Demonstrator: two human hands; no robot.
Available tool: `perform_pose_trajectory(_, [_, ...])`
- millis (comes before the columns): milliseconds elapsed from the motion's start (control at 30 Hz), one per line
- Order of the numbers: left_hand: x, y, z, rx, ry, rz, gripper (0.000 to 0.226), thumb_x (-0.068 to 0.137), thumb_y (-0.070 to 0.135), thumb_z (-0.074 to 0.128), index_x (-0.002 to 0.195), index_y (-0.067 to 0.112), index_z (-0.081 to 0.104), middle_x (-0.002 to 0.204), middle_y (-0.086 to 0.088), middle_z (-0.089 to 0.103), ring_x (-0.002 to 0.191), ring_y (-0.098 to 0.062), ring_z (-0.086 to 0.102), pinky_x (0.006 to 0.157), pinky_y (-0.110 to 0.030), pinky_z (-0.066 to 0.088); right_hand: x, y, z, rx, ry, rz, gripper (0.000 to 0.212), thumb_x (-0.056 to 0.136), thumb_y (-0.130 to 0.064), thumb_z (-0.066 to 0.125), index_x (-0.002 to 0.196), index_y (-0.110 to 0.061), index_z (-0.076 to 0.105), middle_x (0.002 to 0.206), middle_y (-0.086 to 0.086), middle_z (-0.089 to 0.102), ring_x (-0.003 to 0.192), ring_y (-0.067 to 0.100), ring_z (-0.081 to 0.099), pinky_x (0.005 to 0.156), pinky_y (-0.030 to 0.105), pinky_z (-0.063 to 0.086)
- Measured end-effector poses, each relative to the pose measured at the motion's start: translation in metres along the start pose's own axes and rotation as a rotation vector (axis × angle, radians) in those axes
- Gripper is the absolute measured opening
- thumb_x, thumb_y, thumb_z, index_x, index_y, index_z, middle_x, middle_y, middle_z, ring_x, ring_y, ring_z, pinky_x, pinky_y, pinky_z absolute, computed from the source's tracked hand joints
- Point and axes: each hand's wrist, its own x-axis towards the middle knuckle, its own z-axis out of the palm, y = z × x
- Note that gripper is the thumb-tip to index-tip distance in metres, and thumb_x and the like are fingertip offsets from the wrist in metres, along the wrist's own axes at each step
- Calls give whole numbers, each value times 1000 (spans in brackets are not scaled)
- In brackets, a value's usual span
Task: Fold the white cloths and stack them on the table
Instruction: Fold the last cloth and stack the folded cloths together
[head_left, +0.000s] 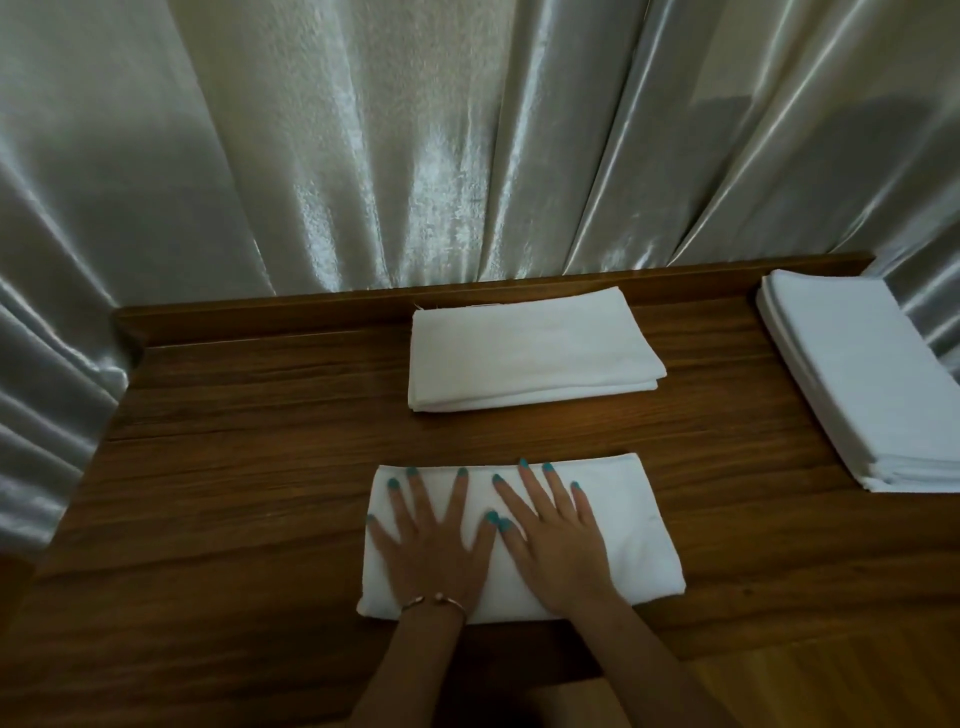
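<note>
Left hand (434, 545) flat on the near cloth (628, 530), fingers straight and spread, palm down on the cloth's left half. Thin bracelet (434, 601) at that wrist. Right hand (556, 535) flat beside it, fingers straight and a little fanned, pressing the cloth's middle. The two thumbs meet tip to tip. Teal polish on the nails. Neither hand curls round anything.

Near cloth: white, folded to a long rectangle, lying on the table (234, 493) close to the near edge, right end bare of hands.

Beyond the near cloth, toward the table's back rail: a second white pile (530, 351), folded, at least two layers showing at its front edge, apart from the near cloth with bare wood between.

Right of the near cloth, at the table's right side: a stack (857, 374) of white cloths, several layers visible at the front corner, running off frame.

Behind the table: shiny pale curtain (415, 156), hanging in folds.
</note>
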Motion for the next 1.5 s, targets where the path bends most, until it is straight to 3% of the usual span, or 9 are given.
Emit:
perform_pose_trajectory(133, [0, -26, -7, -38, -10, 8, 72, 82, 76, 8, 143, 48, -16, 158, -10, -16, 147, -27, -8, 115, -52, -3, -9, 34, -10, -35, -15, 116, 60, 93, -62, 0, 149, -44, -10, 160, -8, -13, 148, 18, -16, 119, 41, -5])
perform_pose_trajectory(333, [-2, -40, -9, -97, -2, 87, 68, 82, 69, -4, 143, 44, -19, 159, -4, -15, 147, -20, -11, 118, -42, 1, -23, 55, -14, -48, 34, 459, 67, 89, -59, -6, 151, -37, -12, 160, -7, -14, 149, 24, -9, 118, 49, 1])
perform_pose_trajectory(500, [-1, -36, -11, -105, 27, 76, 69, 82, 65, -14, 147, 41, -11, 159, -5, -10, 147, -21, -7, 116, -42, 2, -22, 56, -18, 30, -6, 460, 64, 94, -58, 0, 152, -35, -13, 161, -4, -14, 149, 24, -9, 120, 46, 4])
perform_pose_trajectory(633, [4, -32, -23, -280, 16, -64, 64, 95, 48, 32, 150, 33, 4, 159, -5, -3, 146, -29, 2, 116, -47, 21, -26, 53, -28, 245, 119, 544, 65, 97, -48, 40, 153, -21, 18, 160, 10, 15, 145, 31, 19, 114, 47, 27])
perform_pose_trajectory(733, [2, -30, -38, -454, 31, -396, 68, 89, 39, 55, 145, 17, 22, 153, -14, 17, 135, -39, 22, 105, -53, 32, -31, 44, -37, 370, 295, 670, 51, 90, -37, 59, 132, -11, 44, 131, 15, 50, 116, 30, 49, 92, 45, 48])
perform_pose_trajectory(867, [4, -38, -49, -503, -107, -589, 73, 81, 51, 62, 130, 3, 37, 133, -21, 40, 120, -39, 41, 96, -48, 38, -30, 42, -56, 434, 228, 934, 48, 84, -41, 66, 118, -11, 51, 112, 11, 60, 106, 31, 57, 96, 47, 40])
perform_pose_trajectory(1000, [14, -50, -55, -769, -273, -566, 62, 77, 45, 70, 119, 2, 55, 117, -18, 61, 105, -35, 58, 87, -39, 49, -29, 41, -70, 530, 28, 1102, 42, 79, -54, 67, 94, -19, 51, 106, 7, 62, 98, 25, 55, 102, 46, 37])
perform_pose_trajectory(1133, [11, -49, -68, -983, -332, -482, 45, 78, 30, 73, 115, 7, 61, 109, -13, 64, 97, -30, 58, 85, -35, 46, -20, 43, -73, 619, -149, 1210, 73, 66, -66, 69, 119, -20, 48, 125, 10, 49, 120, 32, 45, 98, 44, 39])
perform_pose_trajectory(1500, [32, -20, -116, -1042, -245, -281, 35, 90, 21, 60, 123, 10, 55, 113, -12, 61, 92, -21, 52, 80, -30, 39, 24, 69, -121, 1069, -112, 1000, 65, 79, -19, 75, 134, -4, 42, 115, 15, 55, 105, 33, 56, 89, 43, 48])
